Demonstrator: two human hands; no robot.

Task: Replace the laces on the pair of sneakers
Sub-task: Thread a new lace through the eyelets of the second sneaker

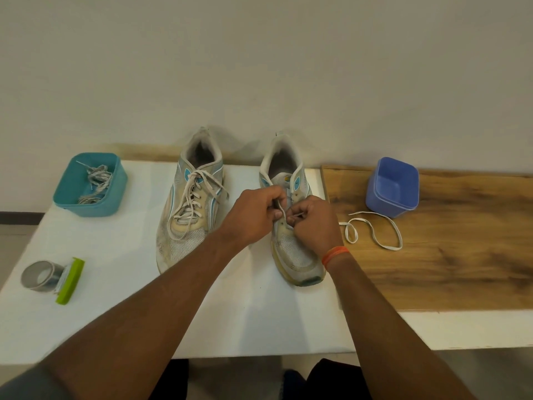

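Note:
Two worn white and teal sneakers stand side by side on the white table [115, 284], toes toward me. The left sneaker [189, 209] is fully laced with a pale lace. Both hands work over the lower eyelets of the right sneaker [294, 252]. My left hand [253, 213] pinches a white lace [372, 229] just above the eyelets. My right hand [314, 223] pinches the same lace near its tip. The rest of that lace trails in loops to the right, across the wooden board.
A teal tub [86, 184] at the back left holds a tangle of old laces. An empty blue tub [393, 187] stands on the wooden board [461, 255] at the right. A roll of grey tape [40, 275] with a green dispenser [70, 280] lies front left.

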